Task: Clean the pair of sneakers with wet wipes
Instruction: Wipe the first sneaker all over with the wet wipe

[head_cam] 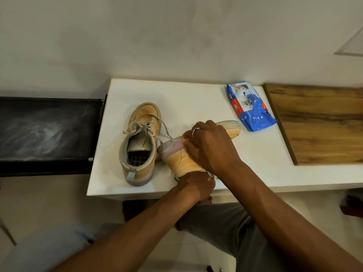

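My right hand (208,148) curls over the tan lace-up sneaker (182,161), which is tipped on its side near the front edge of the white table (186,95). My left hand (197,180) is hidden beneath, so I cannot tell its grip. The shoe looks light, soft in the upper and stiff along the sole, so it is best held there. Its upright twin (145,118) stands leftward, and the blue wet-wipe pack (253,110) lies by the right edge.

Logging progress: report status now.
Right hand grips tan sneaker tipped on its side; left hand at its collar, grip hidden. Second tan sneaker upright alongside. Blue plastic wipes packet apart, rear right.
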Action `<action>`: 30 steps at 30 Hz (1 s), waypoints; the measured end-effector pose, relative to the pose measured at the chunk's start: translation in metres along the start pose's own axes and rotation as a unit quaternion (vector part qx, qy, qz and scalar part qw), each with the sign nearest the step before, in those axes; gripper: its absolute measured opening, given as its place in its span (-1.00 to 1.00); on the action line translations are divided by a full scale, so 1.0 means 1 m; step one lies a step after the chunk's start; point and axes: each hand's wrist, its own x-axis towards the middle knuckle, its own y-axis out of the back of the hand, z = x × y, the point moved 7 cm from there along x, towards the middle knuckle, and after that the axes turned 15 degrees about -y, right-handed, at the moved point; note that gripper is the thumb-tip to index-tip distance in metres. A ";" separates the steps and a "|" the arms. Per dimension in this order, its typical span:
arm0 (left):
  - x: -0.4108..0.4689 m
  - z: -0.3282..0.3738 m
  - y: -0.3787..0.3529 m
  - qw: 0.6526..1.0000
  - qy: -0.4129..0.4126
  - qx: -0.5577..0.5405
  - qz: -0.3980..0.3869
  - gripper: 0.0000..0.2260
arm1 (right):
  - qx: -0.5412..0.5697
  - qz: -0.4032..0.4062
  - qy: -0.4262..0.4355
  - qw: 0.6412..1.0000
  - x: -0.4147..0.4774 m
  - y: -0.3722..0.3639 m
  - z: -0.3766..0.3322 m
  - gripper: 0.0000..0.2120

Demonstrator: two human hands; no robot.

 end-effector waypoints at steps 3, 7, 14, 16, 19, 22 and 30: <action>-0.009 0.001 0.003 0.998 0.051 -0.030 -0.008 -0.64 | 0.001 0.012 -0.008 1.000 0.004 0.002 0.000 -0.71; -0.013 -0.002 0.004 0.996 0.079 -0.035 -0.019 -0.65 | -0.039 0.030 -0.039 0.998 0.009 0.009 0.015 -0.76; -0.008 -0.003 -0.002 0.990 0.076 0.117 -0.031 -0.68 | -0.032 0.061 -0.131 0.989 0.016 0.030 0.050 -0.78; -0.009 0.005 0.005 0.988 0.054 0.141 -0.025 -0.66 | -0.031 0.050 -0.118 0.991 0.016 0.025 0.046 -0.79; -0.006 0.003 0.000 0.995 0.047 0.082 -0.039 -0.69 | -0.021 0.023 -0.080 0.996 0.013 0.012 0.026 -0.85; -0.010 0.011 0.006 0.991 0.002 0.120 -0.057 -0.65 | 0.014 0.006 -0.042 0.999 0.009 0.002 0.007 -0.85; -0.006 0.013 -0.002 0.948 -0.009 0.273 -0.162 -0.73 | -0.006 0.021 -0.060 0.998 0.010 0.010 0.014 -0.79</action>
